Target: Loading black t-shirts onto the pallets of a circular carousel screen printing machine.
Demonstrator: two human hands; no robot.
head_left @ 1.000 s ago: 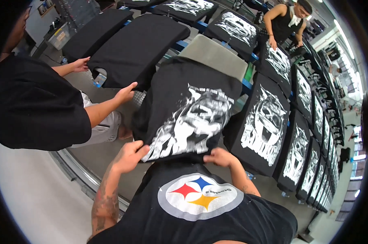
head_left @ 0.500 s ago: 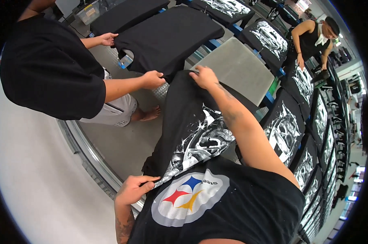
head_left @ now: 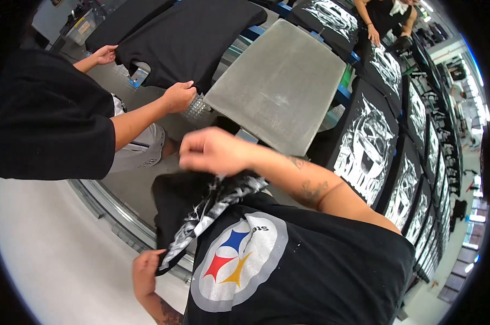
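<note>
My left hand [head_left: 146, 269] grips one end of a black printed T-shirt [head_left: 201, 216] at the lower left; the shirt hangs bunched against my front, its white print folded. My right hand [head_left: 209, 150] is raised over that shirt, blurred, fingers curled; what they hold is hidden. Just beyond it is a bare grey pallet [head_left: 277, 86]. To the left a co-worker [head_left: 50, 114] holds a plain black shirt [head_left: 185, 38] on a neighbouring pallet by both hands.
Printed black shirts on pallets [head_left: 364, 151] run along the right. Another person [head_left: 385, 19] works at the upper right. A curved metal rail [head_left: 104, 214] crosses the floor at lower left. A plastic bin [head_left: 79, 32] is at the upper left.
The printed shirt has come off the pallet toward me, baring the grey surface. My right hand swung up to the pallet's far left, then back down; my left hand moved lower left.
</note>
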